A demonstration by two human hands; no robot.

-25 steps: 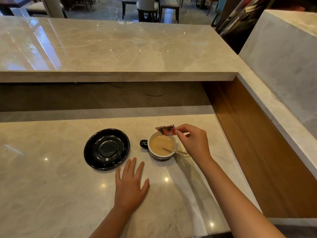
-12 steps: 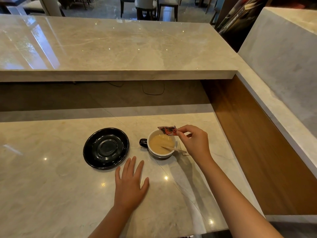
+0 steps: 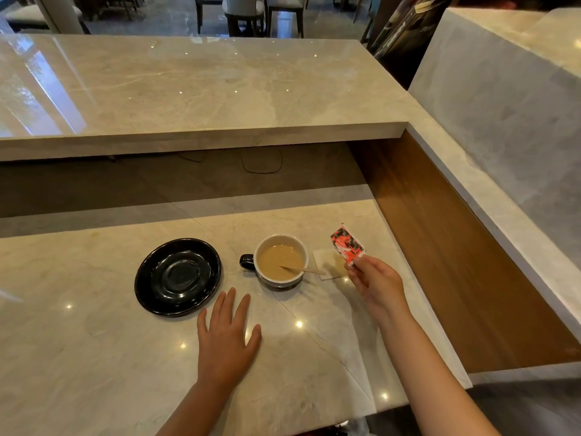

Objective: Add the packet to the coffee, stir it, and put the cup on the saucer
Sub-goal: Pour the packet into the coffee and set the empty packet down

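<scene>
On the bench there were one black saucer, one cup of coffee with one wooden stirrer in it, and one pale paper napkin. One red packet was counted, and two hands: one left hand, one right hand.

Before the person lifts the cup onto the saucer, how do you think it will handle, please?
The cup looks well filled with coffee, so it may slosh if tilted. The loose stirrer leaning on its rim could shift. Its small handle faces the saucer, probably favouring the left hand.
</scene>
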